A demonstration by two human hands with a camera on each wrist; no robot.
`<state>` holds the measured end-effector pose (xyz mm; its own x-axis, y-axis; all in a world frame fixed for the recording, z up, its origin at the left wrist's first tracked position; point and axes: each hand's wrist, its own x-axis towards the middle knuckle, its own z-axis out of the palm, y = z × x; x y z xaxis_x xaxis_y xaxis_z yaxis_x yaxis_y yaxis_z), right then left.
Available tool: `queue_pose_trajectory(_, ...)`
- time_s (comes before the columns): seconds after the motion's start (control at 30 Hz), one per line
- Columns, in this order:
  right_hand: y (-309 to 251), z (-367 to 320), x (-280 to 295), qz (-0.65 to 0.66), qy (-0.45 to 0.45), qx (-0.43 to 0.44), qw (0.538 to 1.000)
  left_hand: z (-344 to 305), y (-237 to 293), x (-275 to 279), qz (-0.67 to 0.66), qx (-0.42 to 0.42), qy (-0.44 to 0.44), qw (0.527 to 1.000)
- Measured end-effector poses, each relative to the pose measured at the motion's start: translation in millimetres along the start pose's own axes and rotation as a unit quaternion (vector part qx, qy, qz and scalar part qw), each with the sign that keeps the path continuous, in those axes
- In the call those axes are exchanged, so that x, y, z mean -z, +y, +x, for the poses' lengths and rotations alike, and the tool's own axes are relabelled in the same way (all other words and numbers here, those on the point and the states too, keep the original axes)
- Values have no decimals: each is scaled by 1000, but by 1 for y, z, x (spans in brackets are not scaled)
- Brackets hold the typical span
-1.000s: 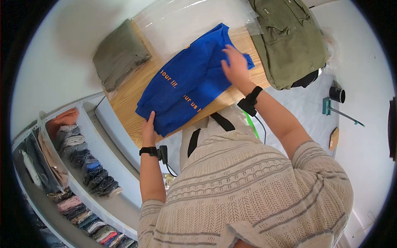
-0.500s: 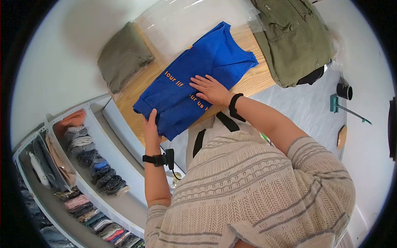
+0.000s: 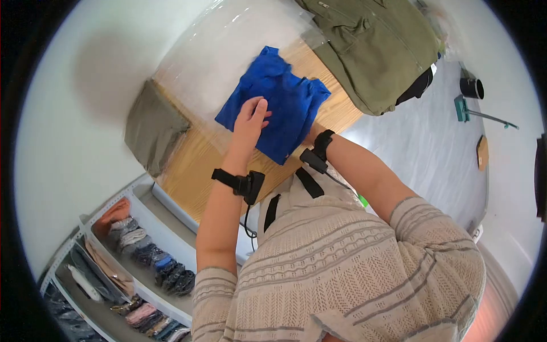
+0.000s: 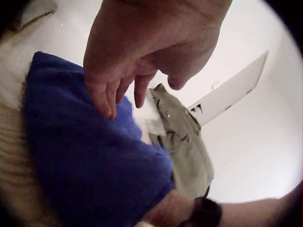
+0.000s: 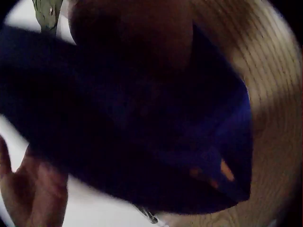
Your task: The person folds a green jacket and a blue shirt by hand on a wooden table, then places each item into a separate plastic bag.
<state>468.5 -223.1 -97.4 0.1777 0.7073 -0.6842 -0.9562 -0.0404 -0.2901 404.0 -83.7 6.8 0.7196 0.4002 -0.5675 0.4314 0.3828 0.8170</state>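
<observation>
A blue shirt (image 3: 288, 105) lies doubled over on the wooden table (image 3: 196, 182), with its lettering mostly hidden; a bit of orange print shows in the right wrist view. Over the left part of the shirt is my left hand (image 3: 249, 124), fingers loosely bent and pointing down. In the left wrist view this hand (image 4: 147, 52) has nothing in its grasp, its fingertips close over the blue cloth. My right hand (image 3: 312, 134) is at the near right edge of the shirt, its fingers hidden by the fabric. The right wrist view shows cloth covering that hand's fingers too.
Clear plastic bags (image 3: 211, 62) lie at the table's far side. A bagged grey-green garment (image 3: 154, 131) is at the left edge. An olive garment with zips (image 3: 370, 57) lies at the right. Shelves (image 3: 139, 214) with several bagged clothes stand at lower left.
The shirt's lower end has been folded up, so it is shorter and its lettering is covered. My left hand moved up and right from the hem. My right hand went from the top to the near edge.
</observation>
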Motion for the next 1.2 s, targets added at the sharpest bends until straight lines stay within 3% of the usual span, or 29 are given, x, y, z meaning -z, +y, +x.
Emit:
queue_pose_trajectory(0.07,9,18,27,93,-23,0,995,30,-38,17,273,-140,-60,950)
queue_pose_trajectory(0.1,15,25,40,140,-35,0,990,33,-49,22,270,-88,-67,956)
queue_pose_trajectory(0.17,22,35,59,193,-46,2,980,33,-64,30,328,-117,-60,935)
queue_pose_trajectory(0.2,26,38,68,144,-94,39,984,33,-70,34,379,-149,-47,912)
queue_pose_trajectory(0.27,22,28,62,98,-141,77,982,32,-68,37,350,-131,-56,926)
queue_pose_trajectory(0.33,-6,-10,27,121,-9,40,992,35,-62,37,317,-116,-62,939)
queue_pose_trajectory(0.4,-6,-13,53,128,-20,62,990,44,-52,37,330,-166,1,929)
queue_pose_trajectory(0.43,-8,-19,65,134,-124,82,980,49,-42,33,375,-218,35,901)
queue_pose_trajectory(0.47,-13,-24,67,139,-227,100,959,59,-38,31,371,-218,36,902)
queue_pose_trajectory(0.53,-24,-35,54,135,-176,93,971,82,-30,26,492,-415,125,755)
queue_pose_trajectory(0.6,-31,-38,38,130,-126,88,980,113,-31,24,498,-416,116,752)
queue_pose_trajectory(0.67,-32,-33,29,94,13,98,991,136,-27,21,505,-416,108,749)
queue_pose_trajectory(0.73,-33,-27,26,64,67,110,990,147,-19,15,488,-244,-3,838)
queue_pose_trajectory(0.77,-32,-25,25,37,120,122,985,148,-15,13,487,-243,-4,839)
queue_pose_trajectory(0.83,-26,-21,25,6,152,148,977,153,-5,10,458,-109,-69,879)
queue_pose_trajectory(0.97,-20,-26,24,-125,226,215,942,154,-1,20,427,-119,-119,889)
queue_pose_trajectory(1.0,-19,-27,27,-122,227,215,942,154,-3,23,440,-171,-100,876)
queue_pose_trajectory(1.03,-19,-27,32,-196,253,241,916,154,-2,23,453,-223,-81,860)
queue_pose_trajectory(1.07,-18,-26,37,-269,277,263,884,154,-1,23,454,-222,-85,859)
queue_pose_trajectory(1.17,-18,-24,49,-264,239,265,896,145,1,20,488,-205,-80,845)
queue_pose_trajectory(1.2,-18,-24,53,-263,239,264,897,141,1,17,472,-179,-85,859)
